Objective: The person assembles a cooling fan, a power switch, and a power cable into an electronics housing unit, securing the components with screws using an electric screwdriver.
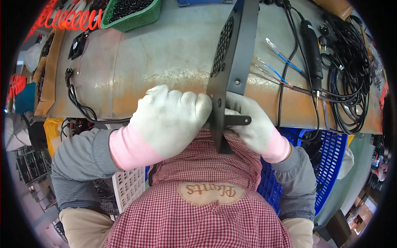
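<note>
A black sheet-metal panel (237, 53) with bent edges and a patch of vent holes stands tilted on end in front of me, over the bench's near edge. My left hand (171, 115), in a white knit glove with a pink cuff, is closed against the panel's left face; what its fingertips grip is hidden. On the other side, my gloved right hand (250, 120) has its fingers closed around the panel's lower part. A small black tab with a hole (239, 120) sticks out across those fingers. A black power cord (78, 101) with a plug runs toward my left wrist.
On the metal workbench (165, 53), a green basket (136, 18) of small black parts stands at the back left, near a small black fan (77, 45). To the right lie a black electric screwdriver (311, 49), blue-wired leads and coiled black cables (351, 91). Blue crates (331, 169) sit below.
</note>
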Motion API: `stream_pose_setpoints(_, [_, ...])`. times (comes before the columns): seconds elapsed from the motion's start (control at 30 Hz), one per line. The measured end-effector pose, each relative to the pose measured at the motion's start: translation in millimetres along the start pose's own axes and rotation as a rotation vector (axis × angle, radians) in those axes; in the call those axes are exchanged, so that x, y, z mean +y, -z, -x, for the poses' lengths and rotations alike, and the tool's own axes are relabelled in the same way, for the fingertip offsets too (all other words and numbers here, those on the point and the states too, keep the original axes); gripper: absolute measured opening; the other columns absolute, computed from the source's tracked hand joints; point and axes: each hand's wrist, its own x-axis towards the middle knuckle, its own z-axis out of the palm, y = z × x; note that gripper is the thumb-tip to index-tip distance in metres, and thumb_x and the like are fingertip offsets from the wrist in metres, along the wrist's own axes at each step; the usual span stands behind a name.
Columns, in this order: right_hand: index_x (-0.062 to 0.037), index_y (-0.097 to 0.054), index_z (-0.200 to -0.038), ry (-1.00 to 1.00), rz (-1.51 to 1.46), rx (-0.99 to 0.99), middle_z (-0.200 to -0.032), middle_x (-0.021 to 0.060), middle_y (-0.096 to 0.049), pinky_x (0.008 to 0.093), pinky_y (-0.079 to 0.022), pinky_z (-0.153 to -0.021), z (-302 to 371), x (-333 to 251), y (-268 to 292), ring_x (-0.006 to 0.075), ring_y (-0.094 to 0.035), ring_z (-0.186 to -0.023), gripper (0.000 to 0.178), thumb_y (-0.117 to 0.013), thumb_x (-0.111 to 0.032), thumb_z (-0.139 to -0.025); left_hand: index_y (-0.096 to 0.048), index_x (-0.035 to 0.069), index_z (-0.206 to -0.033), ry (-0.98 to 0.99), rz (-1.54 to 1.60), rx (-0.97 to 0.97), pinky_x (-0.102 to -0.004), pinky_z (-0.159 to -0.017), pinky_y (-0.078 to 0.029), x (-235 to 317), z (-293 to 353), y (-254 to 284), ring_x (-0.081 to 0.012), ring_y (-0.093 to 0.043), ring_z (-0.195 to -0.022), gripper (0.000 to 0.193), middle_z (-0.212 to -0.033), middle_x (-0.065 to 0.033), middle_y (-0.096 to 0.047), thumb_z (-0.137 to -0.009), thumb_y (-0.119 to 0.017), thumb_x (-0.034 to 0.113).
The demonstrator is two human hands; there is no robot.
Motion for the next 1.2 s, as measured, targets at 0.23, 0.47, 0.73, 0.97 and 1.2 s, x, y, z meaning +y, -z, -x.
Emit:
stream_pose_setpoints(0.23, [0.0018,-0.053,-0.092,0.139,0.099,-0.025,-0.081,0.0000,-0.051,0.0219,-0.043,-0.065,-8.7,15.8,7.3,0.0054,-0.048,-0.075,0.019,-0.057,-0.017,-0.094,-0.053,0.003,-0.088,0.030,0.392,-0.313,-0.0353,-0.062,-0.049,-32.7,-4.9,2.5,-0.0246,-0.062,-0.066,0.024,-0.075,-0.0084,-0.060,-0.091,-0.054,0.027])
stream_pose_setpoints(0.47, [-0.0010,-0.053,-0.087,0.135,0.082,0.108,-0.079,-0.0004,-0.052,0.0207,-0.040,-0.059,-0.4,5.9,-0.4,0.0040,-0.048,-0.072,0.013,-0.055,-0.012,-0.093,-0.055,0.000,-0.101,0.155,1.266,-0.865,-0.0319,-0.061,-0.049,-52.5,-28.8,0.3,-0.0167,-0.059,-0.064,0.040,-0.076,-0.0093,-0.060,-0.100,-0.046,0.038])
stream_pose_setpoints(0.73, [-0.0006,-0.054,-0.086,-0.015,-0.074,0.161,-0.072,-0.0017,-0.051,0.0211,-0.039,-0.055,-3.0,3.8,-4.5,0.0036,-0.046,-0.063,0.024,-0.057,-0.022,-0.095,-0.053,0.002,-0.084,0.096,0.365,-0.256,-0.0431,-0.061,-0.052,-9.3,-13.1,10.1,-0.0323,-0.065,-0.068,0.023,-0.072,-0.0132,-0.061,-0.089,-0.058,0.024])
stream_pose_setpoints(0.97, [0.0001,-0.052,-0.095,-0.001,-0.136,0.044,-0.082,-0.0025,-0.050,0.0181,-0.037,-0.060,-3.0,7.9,4.4,0.0012,-0.043,-0.070,0.026,-0.057,-0.024,-0.086,-0.057,0.002,-0.092,0.087,0.485,-0.343,-0.0369,-0.059,-0.052,-27.7,-12.7,7.5,-0.0251,-0.065,-0.067,0.032,-0.072,-0.0122,-0.060,-0.093,-0.054,0.033])
stream_pose_setpoints(1.2, [0.0016,-0.051,-0.091,0.047,-0.146,0.043,-0.081,-0.0026,-0.051,0.0191,-0.040,-0.062,-2.5,6.0,0.3,0.0022,-0.045,-0.072,0.030,-0.061,-0.027,-0.089,-0.056,-0.002,-0.106,0.100,1.224,-0.963,-0.0367,-0.069,-0.049,-60.1,-37.0,-1.5,-0.0235,-0.061,-0.073,0.046,-0.080,-0.0125,-0.060,-0.100,-0.044,0.041])
